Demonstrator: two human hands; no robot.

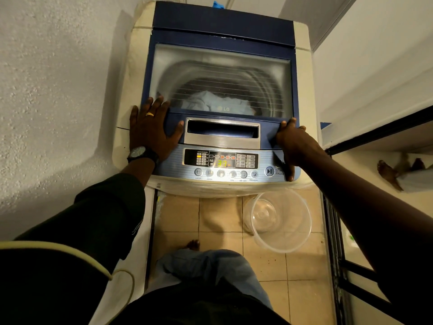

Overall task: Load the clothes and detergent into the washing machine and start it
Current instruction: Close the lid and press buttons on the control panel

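Blue lid [220, 73] was down over the clothes [218, 103]; left hand [152, 130] flat at 9 o'clock, right hand [293, 141] spread at 3. Probably best keeping the thumb clear of start/pause [269, 171].

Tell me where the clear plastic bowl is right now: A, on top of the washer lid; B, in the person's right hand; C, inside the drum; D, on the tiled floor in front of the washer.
D: the bowl sits on the floor tiles below the washer, while both hands rest on the closed lid.
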